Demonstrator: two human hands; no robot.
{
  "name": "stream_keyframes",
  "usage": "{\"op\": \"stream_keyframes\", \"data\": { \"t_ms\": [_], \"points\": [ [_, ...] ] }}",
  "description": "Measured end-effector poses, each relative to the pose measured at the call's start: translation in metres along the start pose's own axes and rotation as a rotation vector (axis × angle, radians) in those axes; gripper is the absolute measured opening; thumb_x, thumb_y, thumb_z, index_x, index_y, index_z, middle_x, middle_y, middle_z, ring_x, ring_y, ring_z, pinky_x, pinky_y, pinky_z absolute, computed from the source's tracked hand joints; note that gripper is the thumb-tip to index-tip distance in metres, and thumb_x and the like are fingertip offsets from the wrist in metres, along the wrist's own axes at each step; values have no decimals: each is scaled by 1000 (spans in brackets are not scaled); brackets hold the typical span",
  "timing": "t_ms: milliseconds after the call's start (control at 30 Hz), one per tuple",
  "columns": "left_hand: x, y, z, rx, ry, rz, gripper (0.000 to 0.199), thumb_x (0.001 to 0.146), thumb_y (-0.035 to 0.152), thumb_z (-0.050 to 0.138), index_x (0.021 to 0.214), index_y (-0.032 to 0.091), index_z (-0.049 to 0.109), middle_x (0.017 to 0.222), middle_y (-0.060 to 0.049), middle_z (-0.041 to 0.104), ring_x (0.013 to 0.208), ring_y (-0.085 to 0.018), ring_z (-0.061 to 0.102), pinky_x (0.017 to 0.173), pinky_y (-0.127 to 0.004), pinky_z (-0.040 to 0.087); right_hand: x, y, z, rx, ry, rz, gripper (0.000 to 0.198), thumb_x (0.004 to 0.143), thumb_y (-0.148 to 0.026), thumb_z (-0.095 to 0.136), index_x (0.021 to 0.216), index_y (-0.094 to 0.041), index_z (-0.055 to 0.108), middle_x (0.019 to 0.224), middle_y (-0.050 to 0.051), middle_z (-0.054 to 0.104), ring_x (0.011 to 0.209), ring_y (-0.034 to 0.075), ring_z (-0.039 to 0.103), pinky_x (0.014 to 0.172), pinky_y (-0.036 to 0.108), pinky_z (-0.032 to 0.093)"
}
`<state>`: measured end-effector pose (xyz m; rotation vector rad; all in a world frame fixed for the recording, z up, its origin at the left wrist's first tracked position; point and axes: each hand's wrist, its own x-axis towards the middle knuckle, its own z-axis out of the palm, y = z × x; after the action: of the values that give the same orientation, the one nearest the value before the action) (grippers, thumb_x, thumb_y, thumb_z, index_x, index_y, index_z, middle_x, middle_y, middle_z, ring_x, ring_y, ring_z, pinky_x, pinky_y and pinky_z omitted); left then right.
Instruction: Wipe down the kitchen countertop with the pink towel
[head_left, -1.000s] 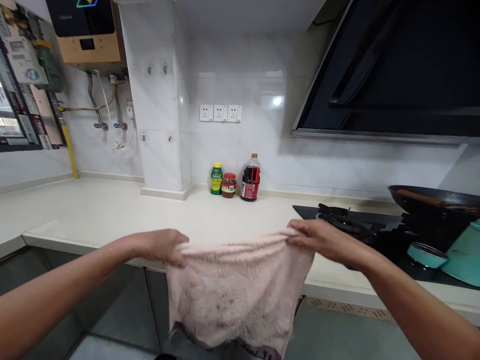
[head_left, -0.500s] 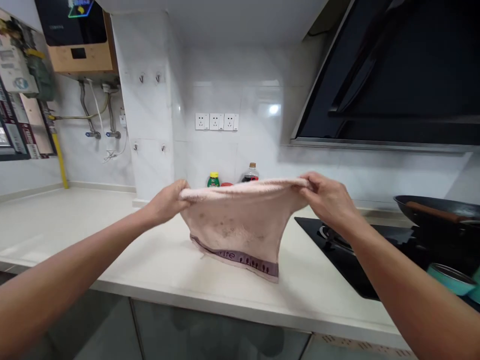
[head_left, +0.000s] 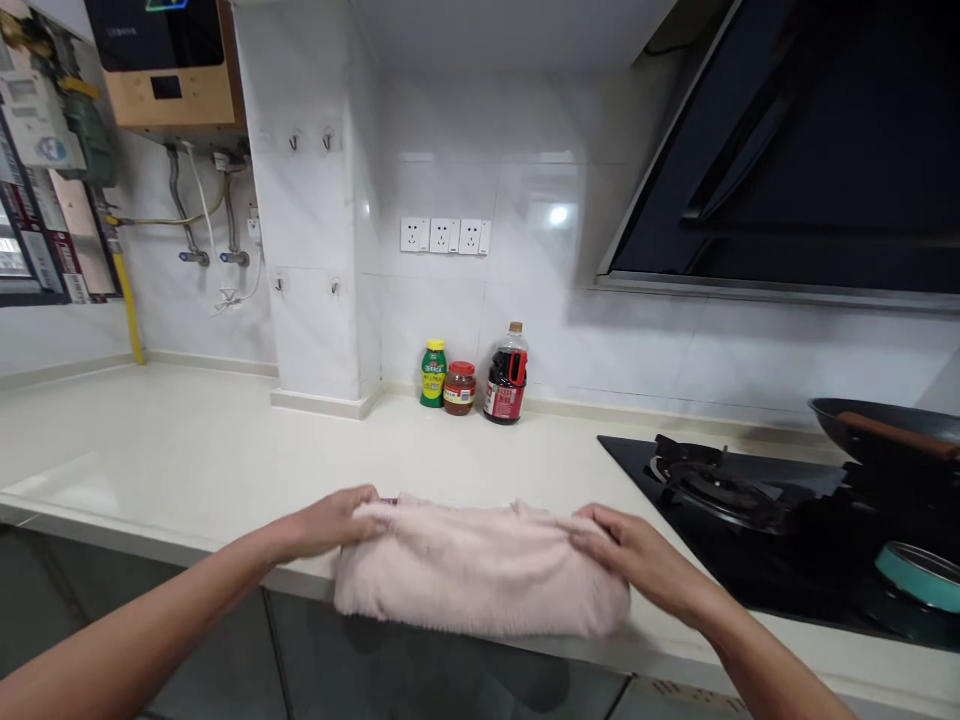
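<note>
A fluffy pale pink towel [head_left: 480, 575] is stretched between my two hands, low at the front edge of the white countertop [head_left: 315, 455]. My left hand [head_left: 341, 520] grips its left end, fingers closed on the cloth. At the opposite end, my right hand [head_left: 619, 545] pinches the towel between thumb and fingers. The cloth sags in folds and its lower part hangs in front of the counter edge. A small bit of the dark printed band shows beside my left fingers; most of that band is hidden.
Against the back wall stand a green bottle [head_left: 433, 374], a red-lidded jar [head_left: 459, 389] and a dark sauce bottle [head_left: 507, 377]. On the right are a black gas stove [head_left: 720, 560], a wok [head_left: 885, 425] and a teal pot [head_left: 919, 575]. A range hood [head_left: 810, 180] slants overhead.
Both hands have lowered the towel toward me, from raised above the counter to its front edge. Its plain fluffy side now faces me, and the bottles behind have come into full view.
</note>
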<state>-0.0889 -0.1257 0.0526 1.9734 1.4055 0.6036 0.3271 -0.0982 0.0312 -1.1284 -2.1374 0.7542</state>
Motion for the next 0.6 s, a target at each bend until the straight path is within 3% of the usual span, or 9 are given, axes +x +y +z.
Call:
{"op": "stream_keyframes", "data": {
  "t_ms": [133,233,333,433,500,600],
  "points": [
    [39,-20,-8,-56,423,-67,44,84,51,49,114,18,49,92,-5,63,82,-21,64,74,-35,52,46,34,-1,-148,364,30,52,87,-59,43,118,-19,56,112,13,58,99,30,56,90,46,45],
    [31,-38,5,5,583,-35,43,84,44,51,120,19,50,117,-12,62,96,-25,64,89,-44,51,40,54,9,-178,411,21,61,85,-62,43,123,-16,56,123,19,52,106,34,54,96,53,43],
    [3,-52,29,223,520,203,31,90,42,53,114,22,59,124,-11,62,114,-26,59,101,-42,47,8,67,17,-260,145,-42,55,84,-64,57,125,-28,63,138,12,46,126,35,43,108,53,34],
    [-18,-56,52,454,316,390,37,91,45,61,122,25,62,132,-10,60,125,-27,54,104,-41,44,-20,79,19,-348,-159,0,62,84,-68,67,139,-41,53,153,5,31,139,36,28,113,54,26],
    [-21,-56,60,534,218,402,48,87,45,69,130,26,59,134,-9,59,124,-28,53,101,-40,45,-26,85,19,-366,-225,51,62,87,-66,65,142,-44,49,152,4,33,139,35,28,114,53,25],
    [-11,-56,58,576,175,340,57,77,43,80,128,25,62,125,-9,63,116,-28,57,96,-38,46,-22,88,21,-410,-208,42,44,94,-55,55,136,-44,56,144,3,43,132,31,38,111,49,31]
  ]
}}
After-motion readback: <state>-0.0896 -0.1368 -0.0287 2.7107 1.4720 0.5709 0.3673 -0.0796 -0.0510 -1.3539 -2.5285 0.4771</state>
